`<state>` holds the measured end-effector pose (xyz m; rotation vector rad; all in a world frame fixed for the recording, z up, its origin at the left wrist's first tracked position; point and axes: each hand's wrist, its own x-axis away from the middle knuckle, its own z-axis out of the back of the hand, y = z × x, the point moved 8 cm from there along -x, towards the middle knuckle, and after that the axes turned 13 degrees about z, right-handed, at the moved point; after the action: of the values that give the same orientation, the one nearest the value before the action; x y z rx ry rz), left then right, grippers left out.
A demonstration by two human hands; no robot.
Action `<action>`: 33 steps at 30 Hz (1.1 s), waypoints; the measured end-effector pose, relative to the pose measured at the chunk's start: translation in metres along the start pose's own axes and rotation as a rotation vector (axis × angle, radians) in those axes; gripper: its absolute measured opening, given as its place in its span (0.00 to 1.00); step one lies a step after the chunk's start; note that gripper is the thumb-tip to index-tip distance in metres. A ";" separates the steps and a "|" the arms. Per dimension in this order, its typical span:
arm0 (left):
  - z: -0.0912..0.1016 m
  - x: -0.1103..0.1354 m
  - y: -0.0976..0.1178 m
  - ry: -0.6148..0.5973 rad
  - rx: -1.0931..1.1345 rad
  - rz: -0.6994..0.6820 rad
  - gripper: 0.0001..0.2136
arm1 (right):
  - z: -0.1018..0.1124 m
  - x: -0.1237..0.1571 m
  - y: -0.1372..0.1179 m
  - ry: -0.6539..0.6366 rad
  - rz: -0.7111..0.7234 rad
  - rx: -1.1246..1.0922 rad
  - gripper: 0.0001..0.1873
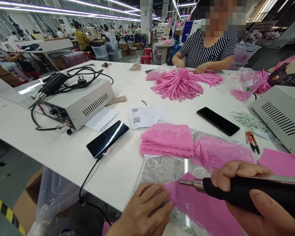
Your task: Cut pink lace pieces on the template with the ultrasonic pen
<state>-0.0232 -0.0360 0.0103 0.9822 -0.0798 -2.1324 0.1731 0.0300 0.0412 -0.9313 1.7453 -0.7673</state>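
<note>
black tool (241, 188): rear cut off | pink cloth (206, 209): cut off below

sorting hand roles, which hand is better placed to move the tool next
Probably the right hand: it holds the tool, tip over the cloth; the left hand lies at the cloth's edge.

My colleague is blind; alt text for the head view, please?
The right hand holds a black handheld tool, its metal tip over pink fabric that the left hand touches. Beyond lie stacked pink lace and pink strips, with a person in a striped top opposite.
</note>
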 end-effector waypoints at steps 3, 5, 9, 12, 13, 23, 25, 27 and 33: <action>-0.001 0.002 -0.001 -0.008 0.011 0.006 0.09 | 0.000 0.002 0.003 -0.014 -0.006 0.021 0.06; -0.001 0.003 -0.001 -0.010 0.017 0.001 0.10 | 0.001 0.002 0.002 -0.030 0.009 0.029 0.05; -0.002 0.003 -0.002 -0.017 0.020 0.000 0.10 | 0.001 0.002 0.003 -0.079 -0.015 0.046 0.06; -0.002 0.002 -0.002 -0.021 0.025 0.013 0.10 | -0.002 0.003 0.003 -0.111 -0.025 0.049 0.07; -0.001 0.001 -0.002 -0.021 0.029 0.015 0.10 | -0.003 0.003 0.002 -0.111 -0.025 0.046 0.07; -0.001 0.011 -0.006 0.030 -0.112 -0.038 0.10 | 0.044 -0.020 -0.028 0.086 0.125 0.001 0.07; -0.008 0.009 -0.001 0.025 -0.140 -0.062 0.09 | 0.062 -0.021 -0.039 0.156 0.163 0.042 0.07; -0.018 0.003 0.011 0.008 -0.124 -0.116 0.08 | 0.074 -0.018 -0.044 0.210 0.178 0.058 0.08; -0.040 -0.019 0.036 0.040 -0.039 -0.208 0.12 | 0.070 -0.005 -0.029 0.154 0.146 -0.005 0.08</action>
<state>0.0337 -0.0386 0.0069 1.0490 0.0871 -2.2917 0.2476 0.0143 0.0445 -0.7545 1.9273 -0.7561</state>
